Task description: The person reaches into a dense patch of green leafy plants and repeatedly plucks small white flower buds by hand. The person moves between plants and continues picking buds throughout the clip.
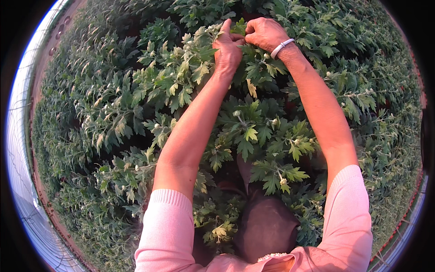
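Note:
Both my hands are among the tops of budding chrysanthemum plants at the upper middle of the head view. My left hand (228, 49) rests against a leafy, budded shoot (193, 56), its index finger pointing up and its other fingers reaching right. Close beside it, my right hand (266, 34) has its fingers curled in, the fingertips nearly meeting those of the left. Whatever may be between the fingertips is too small to make out. Below the hands, a chrysanthemum plant (251, 125) with lobed green leaves carries pale round buds (237, 113).
Dense rows of chrysanthemums (102, 112) surround me on both sides. Between my arms, dark clothing (266, 224) shows among the leaves. A bare soil strip (42, 68) and pale sheeting (20, 102) border the bed at the left. Reddish pots (396, 234) line the right edge.

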### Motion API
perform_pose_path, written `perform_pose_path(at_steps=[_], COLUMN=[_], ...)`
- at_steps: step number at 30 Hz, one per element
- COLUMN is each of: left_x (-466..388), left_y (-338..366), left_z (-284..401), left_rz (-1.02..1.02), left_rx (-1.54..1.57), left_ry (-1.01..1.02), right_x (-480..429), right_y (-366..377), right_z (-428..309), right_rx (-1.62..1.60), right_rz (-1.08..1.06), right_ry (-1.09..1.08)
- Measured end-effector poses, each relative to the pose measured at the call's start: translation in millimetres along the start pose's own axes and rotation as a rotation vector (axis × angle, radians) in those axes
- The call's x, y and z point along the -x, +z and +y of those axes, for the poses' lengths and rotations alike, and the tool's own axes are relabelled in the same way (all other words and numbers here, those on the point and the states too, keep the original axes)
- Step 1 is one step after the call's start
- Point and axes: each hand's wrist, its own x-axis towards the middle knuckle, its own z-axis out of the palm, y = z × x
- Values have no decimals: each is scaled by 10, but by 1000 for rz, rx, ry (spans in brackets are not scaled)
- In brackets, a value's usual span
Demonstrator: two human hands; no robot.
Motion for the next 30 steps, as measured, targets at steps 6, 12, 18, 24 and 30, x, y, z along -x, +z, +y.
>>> perform_pose_path(at_steps=[6, 12, 18, 24, 30], left_x=[52, 110, 461, 567, 540], left_y=[19, -58, -248, -407, -413], left_z=[18, 107, 293, 278, 142], left_rz=[-14, 3, 80, 195, 247], left_rx=[53, 277, 277, 446, 590], left_ry=[12, -71, -157, -348, -337], right_x=[-49, 41, 132, 138, -139], right_y=[60, 119, -77, -187, 19], right_z=[-1, 101, -48, -493, -709], right_rx=[-81, -465, 34, -142, -155], right_rz=[-72, -53, 266, 220, -6], right_ry=[181, 264, 103, -49, 87])
